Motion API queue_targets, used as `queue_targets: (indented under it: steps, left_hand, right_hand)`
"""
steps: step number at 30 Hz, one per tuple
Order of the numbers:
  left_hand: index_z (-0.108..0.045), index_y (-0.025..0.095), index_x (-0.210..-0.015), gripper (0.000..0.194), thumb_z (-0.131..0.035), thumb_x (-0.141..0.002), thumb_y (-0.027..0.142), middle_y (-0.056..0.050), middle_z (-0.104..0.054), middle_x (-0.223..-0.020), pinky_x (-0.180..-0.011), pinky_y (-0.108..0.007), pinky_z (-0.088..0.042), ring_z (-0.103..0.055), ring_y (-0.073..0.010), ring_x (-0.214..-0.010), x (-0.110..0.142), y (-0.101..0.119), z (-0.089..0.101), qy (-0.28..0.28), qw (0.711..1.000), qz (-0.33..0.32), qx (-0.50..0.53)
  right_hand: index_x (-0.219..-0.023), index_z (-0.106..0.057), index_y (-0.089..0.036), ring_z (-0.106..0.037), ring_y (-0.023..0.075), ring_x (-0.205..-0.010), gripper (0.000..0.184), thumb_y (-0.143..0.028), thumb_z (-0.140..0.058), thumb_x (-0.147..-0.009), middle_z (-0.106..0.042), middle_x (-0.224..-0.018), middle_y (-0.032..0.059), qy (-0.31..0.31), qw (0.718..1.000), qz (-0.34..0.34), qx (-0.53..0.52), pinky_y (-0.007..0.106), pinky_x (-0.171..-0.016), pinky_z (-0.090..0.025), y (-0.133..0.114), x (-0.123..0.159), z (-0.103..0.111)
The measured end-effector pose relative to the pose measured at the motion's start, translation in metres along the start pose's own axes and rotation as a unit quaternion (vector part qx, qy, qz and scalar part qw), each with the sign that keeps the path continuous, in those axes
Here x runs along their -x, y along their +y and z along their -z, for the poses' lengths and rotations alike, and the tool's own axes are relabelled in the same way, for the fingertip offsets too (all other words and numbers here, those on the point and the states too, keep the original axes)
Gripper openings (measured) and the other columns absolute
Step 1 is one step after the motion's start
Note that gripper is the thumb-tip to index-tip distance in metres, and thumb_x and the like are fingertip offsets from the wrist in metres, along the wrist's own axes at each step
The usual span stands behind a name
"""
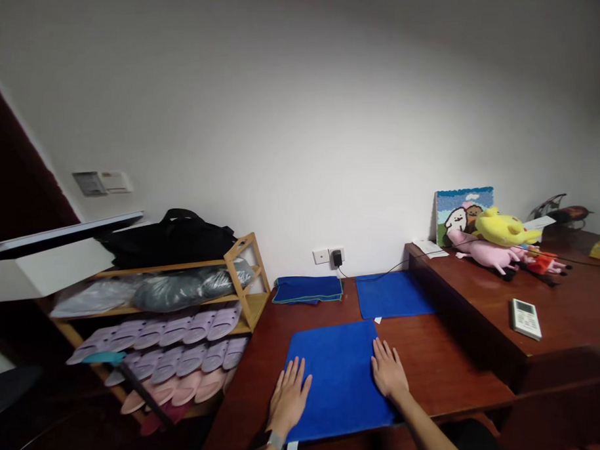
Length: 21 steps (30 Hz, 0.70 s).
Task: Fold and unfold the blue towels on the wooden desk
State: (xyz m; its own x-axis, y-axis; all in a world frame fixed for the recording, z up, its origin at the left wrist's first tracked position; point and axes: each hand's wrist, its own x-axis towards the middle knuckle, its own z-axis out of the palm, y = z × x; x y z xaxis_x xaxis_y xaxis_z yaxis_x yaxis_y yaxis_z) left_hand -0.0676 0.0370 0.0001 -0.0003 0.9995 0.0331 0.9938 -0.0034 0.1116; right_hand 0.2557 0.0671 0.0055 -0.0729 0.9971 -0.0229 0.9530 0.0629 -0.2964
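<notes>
A blue cloth lies spread flat on the brown wooden table, its near edge at the table's front and a white tag at its lower left corner. My left hand rests on its left edge, palm down with fingers stretched out. On the opposite edge lies my right hand, also flat, fingers extended. Neither hand grips anything. Behind, a folded dark blue cloth with a greenish border sits near the wall. Another blue cloth lies flat at the back right, a white tag at its near edge.
To the right, a higher brown desk holds plush toys, a picture and a white remote control. On the left stands a wooden rack with rows of slippers and a black bag. A plugged adapter trails a cable.
</notes>
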Motion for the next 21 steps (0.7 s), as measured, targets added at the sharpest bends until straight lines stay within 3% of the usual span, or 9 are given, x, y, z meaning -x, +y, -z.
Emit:
queue_targets:
  steps: [3, 7, 13, 16, 21]
  left_hand:
    - [-0.025, 0.016, -0.166, 0.075, -0.017, -0.105, 0.059, -0.007, -0.020, -0.175, -0.131, -0.045, -0.021, -0.018, -0.0237, -0.162, 0.005, -0.010, 0.001, 0.006, 1.000, 0.016, 0.003]
    - [-0.027, 0.013, -0.165, 0.076, -0.019, -0.105, 0.059, -0.010, -0.022, -0.174, -0.131, -0.046, -0.021, -0.018, -0.0259, -0.162, 0.002, -0.006, 0.002, 0.008, 1.000, 0.019, 0.006]
    - [-0.033, 0.010, -0.163, 0.073, -0.022, -0.106, 0.054, -0.013, -0.027, -0.172, -0.132, -0.047, -0.021, -0.023, -0.0259, -0.160, 0.003, -0.003, 0.008, 0.044, 0.999, 0.017, 0.009]
    - [-0.035, 0.015, -0.163, 0.070, -0.021, -0.107, 0.054, -0.010, -0.030, -0.172, -0.132, -0.047, -0.022, -0.025, -0.0249, -0.160, 0.011, 0.025, 0.008, 0.078, 0.996, -0.029, 0.030]
    - [-0.033, 0.019, -0.164, 0.070, -0.019, -0.107, 0.058, -0.006, -0.027, -0.173, -0.132, -0.045, -0.024, -0.023, -0.0230, -0.161, 0.020, 0.119, 0.000, 0.030, 0.981, -0.174, 0.080]
  right_hand:
    - [-0.166, -0.024, -0.014, -0.017, 0.0236, -0.161, 0.066, -0.038, -0.016, -0.105, -0.022, -0.173, 0.0034, 0.005, 1.000, -0.004, 0.008, 0.048, -0.132, -0.012, -0.002, 0.001, 0.000]
    - [-0.165, -0.026, -0.013, -0.017, 0.0256, -0.161, 0.066, -0.036, -0.017, -0.105, -0.023, -0.172, 0.0055, -0.006, 0.999, -0.004, 0.038, 0.051, -0.131, -0.008, -0.009, -0.002, 0.010]
    - [-0.166, -0.025, -0.013, -0.019, 0.0258, -0.161, 0.066, -0.036, -0.017, -0.105, -0.022, -0.173, 0.0042, -0.009, 1.000, -0.012, 0.021, 0.050, -0.131, -0.015, -0.014, 0.011, 0.018]
    - [-0.166, -0.025, -0.017, -0.019, 0.0239, -0.161, 0.066, -0.039, -0.016, -0.105, -0.023, -0.172, 0.0014, 0.008, 1.000, -0.002, 0.004, 0.048, -0.131, -0.015, -0.010, 0.030, 0.009]
    - [-0.166, -0.024, -0.014, -0.016, 0.0234, -0.161, 0.067, -0.038, -0.016, -0.104, -0.021, -0.173, 0.0011, -0.005, 1.000, -0.001, 0.012, 0.046, -0.132, -0.013, -0.007, 0.050, 0.004]
